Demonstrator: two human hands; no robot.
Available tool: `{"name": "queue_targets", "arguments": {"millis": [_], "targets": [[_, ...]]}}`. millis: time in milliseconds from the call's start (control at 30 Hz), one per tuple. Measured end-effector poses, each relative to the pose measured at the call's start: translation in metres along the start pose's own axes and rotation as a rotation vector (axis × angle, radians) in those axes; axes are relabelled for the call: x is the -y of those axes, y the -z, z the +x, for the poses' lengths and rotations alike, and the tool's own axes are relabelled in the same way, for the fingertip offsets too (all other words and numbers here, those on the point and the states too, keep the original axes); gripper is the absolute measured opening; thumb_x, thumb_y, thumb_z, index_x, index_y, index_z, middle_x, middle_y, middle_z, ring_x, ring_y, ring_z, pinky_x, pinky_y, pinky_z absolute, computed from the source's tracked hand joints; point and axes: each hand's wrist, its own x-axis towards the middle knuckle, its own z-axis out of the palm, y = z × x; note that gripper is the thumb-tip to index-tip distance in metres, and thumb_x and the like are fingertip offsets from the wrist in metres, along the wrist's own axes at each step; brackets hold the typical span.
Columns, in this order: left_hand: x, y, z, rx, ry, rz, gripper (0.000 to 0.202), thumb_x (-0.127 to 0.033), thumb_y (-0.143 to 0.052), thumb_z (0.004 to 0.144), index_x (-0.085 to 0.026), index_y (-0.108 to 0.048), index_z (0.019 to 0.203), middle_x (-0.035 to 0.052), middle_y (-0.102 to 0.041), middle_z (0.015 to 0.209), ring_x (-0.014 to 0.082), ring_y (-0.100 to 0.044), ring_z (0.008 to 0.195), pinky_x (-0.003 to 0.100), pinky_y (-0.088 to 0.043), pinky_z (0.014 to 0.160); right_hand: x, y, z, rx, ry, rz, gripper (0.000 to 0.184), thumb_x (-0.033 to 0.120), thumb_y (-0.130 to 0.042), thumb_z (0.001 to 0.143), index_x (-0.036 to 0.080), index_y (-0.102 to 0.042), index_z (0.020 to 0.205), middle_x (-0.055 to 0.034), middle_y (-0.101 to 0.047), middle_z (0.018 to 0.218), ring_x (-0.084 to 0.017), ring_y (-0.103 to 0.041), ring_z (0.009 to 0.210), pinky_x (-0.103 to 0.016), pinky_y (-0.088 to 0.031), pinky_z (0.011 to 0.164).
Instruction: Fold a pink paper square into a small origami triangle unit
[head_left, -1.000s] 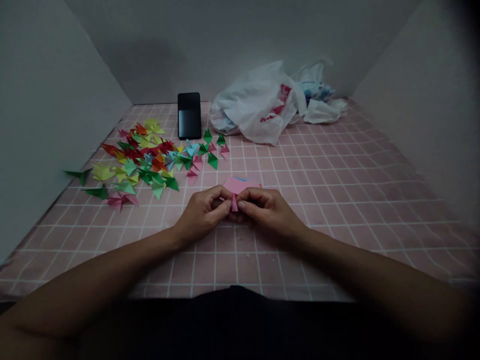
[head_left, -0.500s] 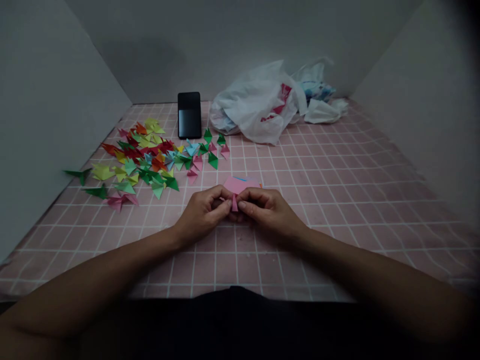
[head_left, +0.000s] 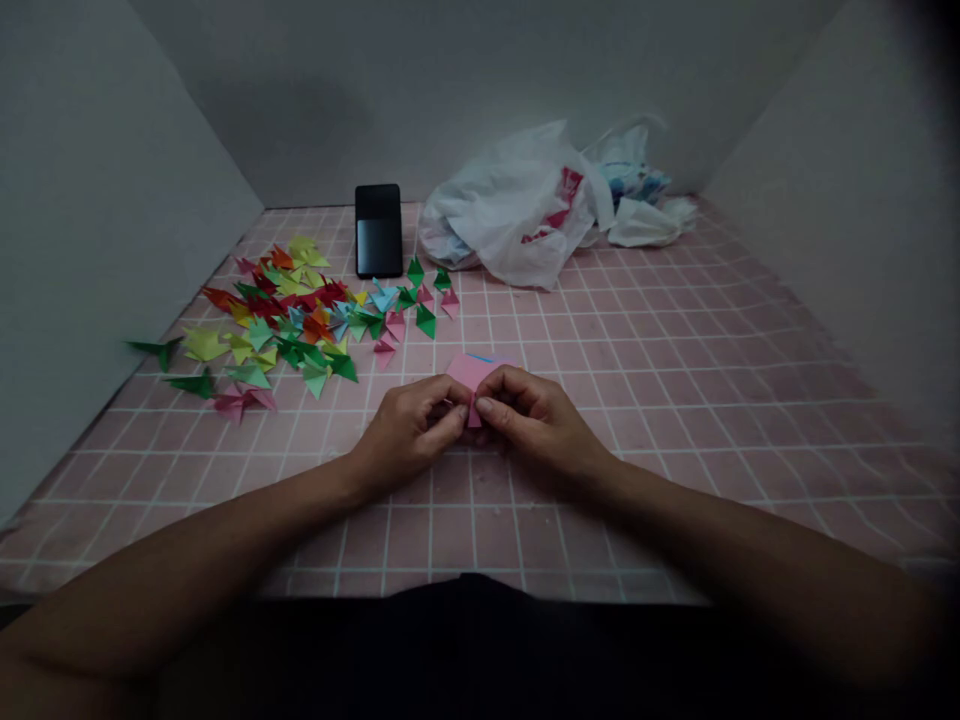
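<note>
Head view: small pink paper piece (head_left: 474, 416) at frame center, pinched in the fingertips of left hand (head_left: 412, 420) and right hand (head_left: 544, 418); looks part-folded, unfinished. Paper sheets (head_left: 466, 371) just above look unfolded, so left over. Folded paper shapes (head_left: 316, 324), left of center, look done.
</note>
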Motion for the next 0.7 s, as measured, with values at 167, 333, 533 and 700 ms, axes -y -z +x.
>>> {"name": "queue_targets", "arguments": {"millis": [167, 333, 533, 700], "targets": [[-0.0014, 0.0005, -0.0002, 0.001, -0.057, 0.101, 0.013, -0.016, -0.052, 0.088, -0.017, -0.065, 0.087, 0.002, -0.07, 0.078, 0.0129, -0.063, 0.069, 0.024, -0.047, 0.065, -0.002, 0.0005, -0.0007, -0.029, 0.058, -0.081, 0.009, 0.028, -0.06, 0.091, 0.022, -0.054, 0.088, 0.0011, -0.061, 0.076, -0.013, -0.061, 0.067, -0.028, -0.051, 0.065], [-0.0017, 0.0004, -0.001, 0.024, 0.005, 0.042, 0.013, -0.018, -0.052, 0.087, -0.016, -0.066, 0.086, 0.0014, -0.068, 0.074, 0.0121, -0.06, 0.065, 0.023, -0.046, 0.063, 0.0, 0.0026, -0.0026, -0.089, 0.195, -0.439, 0.006, 0.017, -0.053, 0.091, 0.022, -0.055, 0.092, 0.0026, -0.06, 0.072, -0.013, -0.058, 0.063, -0.026, -0.044, 0.06], [-0.0041, -0.0005, -0.0016, 0.079, 0.084, -0.098, 0.014, -0.021, -0.053, 0.087, -0.015, -0.065, 0.085, 0.0029, -0.068, 0.072, 0.0137, -0.063, 0.066, 0.025, -0.05, 0.063, 0.0012, 0.0039, -0.0045, -0.129, 0.392, -0.749, 0.011, 0.013, -0.05, 0.092, 0.021, -0.056, 0.088, 0.0016, -0.062, 0.072, -0.012, -0.056, 0.06, -0.026, -0.04, 0.06], [-0.0026, -0.0014, -0.0017, 0.069, 0.13, -0.154, 0.012, -0.023, -0.054, 0.087, -0.016, -0.063, 0.084, 0.0023, -0.068, 0.072, 0.0139, -0.065, 0.065, 0.025, -0.053, 0.062, 0.0012, 0.0032, -0.0061, -0.16, 0.397, -0.783, 0.01, 0.015, -0.051, 0.092, 0.022, -0.055, 0.086, 0.0015, -0.062, 0.07, -0.012, -0.056, 0.059, -0.026, -0.04, 0.06]]}}
